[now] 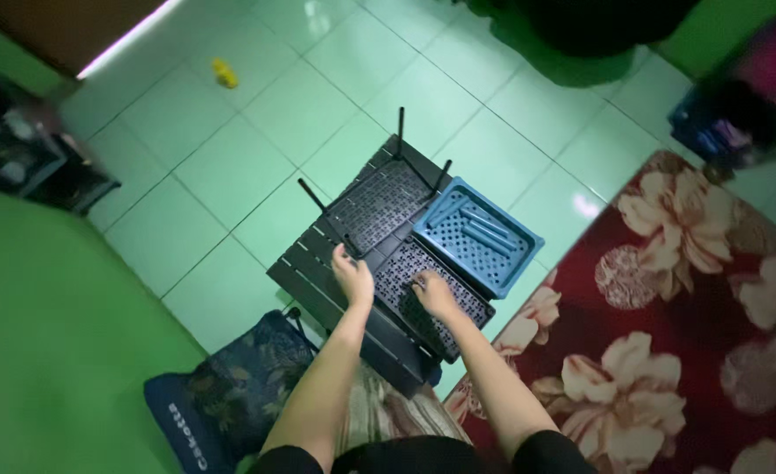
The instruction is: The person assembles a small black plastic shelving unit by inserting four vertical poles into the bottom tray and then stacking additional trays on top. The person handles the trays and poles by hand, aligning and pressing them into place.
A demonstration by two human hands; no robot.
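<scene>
On the tiled floor [230, 175] lay black perforated shelf panels [379, 211] with four thin poles already upright; a blue tray [478, 237] of loose poles remained unfitted. Left hand [354, 279] gripped a pole's base; right hand [433, 295] pressed flat, fingers spread, on the nearer panel.

Around you: a floral red rug [695, 325], a small yellow toy [225, 74] on pale tiled floor [203, 167], and a dark floral cushion [230, 386].

Left hand [354, 279] and right hand [432, 295] pressing black perforated shelf panels [379, 206], blue tray [478, 235] beside, green tiled floor [256, 114]
</scene>
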